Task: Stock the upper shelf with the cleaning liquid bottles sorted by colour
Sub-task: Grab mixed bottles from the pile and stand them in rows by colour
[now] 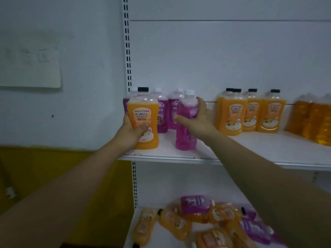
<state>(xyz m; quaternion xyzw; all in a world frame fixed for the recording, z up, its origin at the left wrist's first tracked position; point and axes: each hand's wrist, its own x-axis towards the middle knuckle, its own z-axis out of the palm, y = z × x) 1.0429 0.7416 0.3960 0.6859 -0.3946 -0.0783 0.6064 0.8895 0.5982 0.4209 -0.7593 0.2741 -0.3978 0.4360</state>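
Observation:
My left hand (133,130) grips an orange bottle (143,113) with a black cap, upright at the front left corner of the upper shelf (250,149). My right hand (198,117) holds a purple bottle (186,122) with a white cap, standing on the shelf just right of the orange one. Behind them stands a group of purple bottles (162,111) at the shelf's left end. To the right is a row of orange bottles (250,113) with black caps.
Darker amber bottles (313,119) stand at the far right of the upper shelf. The lower shelf (161,237) holds several orange and purple bottles (206,221) lying jumbled. A slotted upright (127,51) marks the shelf's left edge. A yellow surface (53,176) lies lower left.

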